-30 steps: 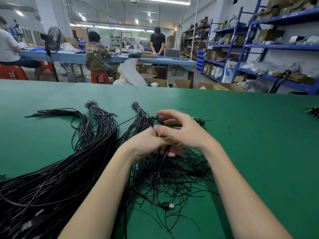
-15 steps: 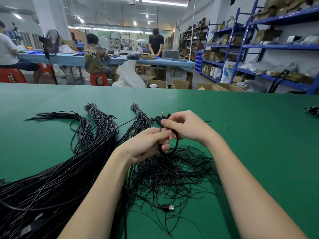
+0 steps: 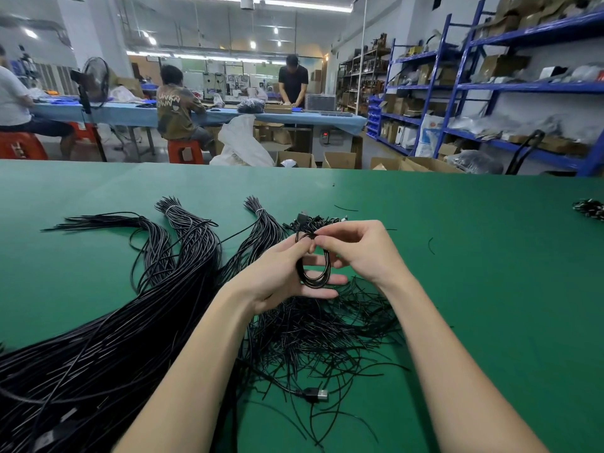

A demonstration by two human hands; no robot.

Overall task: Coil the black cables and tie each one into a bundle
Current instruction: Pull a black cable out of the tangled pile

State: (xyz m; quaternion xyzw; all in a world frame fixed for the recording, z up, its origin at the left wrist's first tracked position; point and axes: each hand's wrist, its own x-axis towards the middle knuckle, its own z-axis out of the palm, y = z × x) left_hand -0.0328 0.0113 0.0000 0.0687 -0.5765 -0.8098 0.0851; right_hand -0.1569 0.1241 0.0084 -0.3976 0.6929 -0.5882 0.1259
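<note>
A small coil [image 3: 313,268] of black cable hangs between both hands above the green worktop [image 3: 474,289], just over the loose heap of thin black ties [image 3: 327,331] that lies beneath the wrists. The left hand [image 3: 281,276] holds the coil from behind, its thumb and forefinger pinching the top of the loops while the other fingers [image 3: 330,281] lie straight under the lower curve. The right hand [image 3: 356,253] pinches the same top point from the other side, fingers curled round the strands there; whether it already grips a tie there cannot be told. The step in hand looks like closing the coil with a tie at its neck. To do it well, the left pinch should keep every loop stacked flat so none springs out, while the right hand wraps the tie tightly around all strands at one spot and twists it shut. Left of the coil, long bunches of uncoiled cables [image 3: 183,256] fan across the worktop, so much of the task seems to remain. Below the coil, near the tie heap's front edge, a plug [image 3: 315,394] lies loose. Far to the right of the coil sits a small dark bundle [image 3: 590,209].
</note>
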